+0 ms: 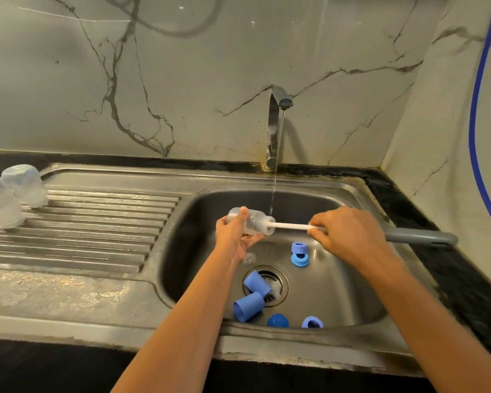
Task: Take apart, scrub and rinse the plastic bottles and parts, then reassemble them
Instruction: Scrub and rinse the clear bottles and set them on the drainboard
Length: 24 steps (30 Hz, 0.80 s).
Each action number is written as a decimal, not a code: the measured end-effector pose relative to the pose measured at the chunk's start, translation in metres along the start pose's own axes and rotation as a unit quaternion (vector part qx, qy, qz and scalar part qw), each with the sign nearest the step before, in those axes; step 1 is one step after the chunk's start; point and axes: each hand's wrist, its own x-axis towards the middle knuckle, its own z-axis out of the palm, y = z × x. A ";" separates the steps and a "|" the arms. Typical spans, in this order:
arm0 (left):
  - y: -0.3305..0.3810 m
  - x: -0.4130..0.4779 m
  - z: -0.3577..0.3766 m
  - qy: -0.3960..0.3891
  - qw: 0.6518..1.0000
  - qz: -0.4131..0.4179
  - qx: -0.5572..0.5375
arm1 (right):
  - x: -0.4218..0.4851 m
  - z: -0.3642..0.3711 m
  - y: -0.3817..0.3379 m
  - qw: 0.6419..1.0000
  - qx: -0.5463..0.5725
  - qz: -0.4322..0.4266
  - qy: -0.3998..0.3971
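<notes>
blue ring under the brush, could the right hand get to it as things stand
Probably not at once: the right hand grips the brush, whose head is inside the bottle. Otherwise the blue ring lies uncovered just below.

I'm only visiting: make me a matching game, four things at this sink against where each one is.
Things: 1 clear bottle; 2 brush; 3 blue parts; 4 clear cups.
Places: A upside down on the draining board; B lying in the sink basin; C in the left hand; D in the right hand.
Pairs: 1-C, 2-D, 3-B, 4-A.
</notes>
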 end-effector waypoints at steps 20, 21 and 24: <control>-0.005 0.000 0.006 -0.038 0.998 0.040 0.014 | 0.010 0.024 -0.027 0.999 0.027 0.040 0.018; -0.004 0.000 0.006 -0.041 0.998 0.042 0.014 | 0.011 0.026 -0.027 0.997 0.047 0.067 -0.004; -0.005 -0.001 0.004 -0.048 0.997 0.046 0.033 | 0.007 0.028 -0.029 0.991 0.098 0.079 -0.053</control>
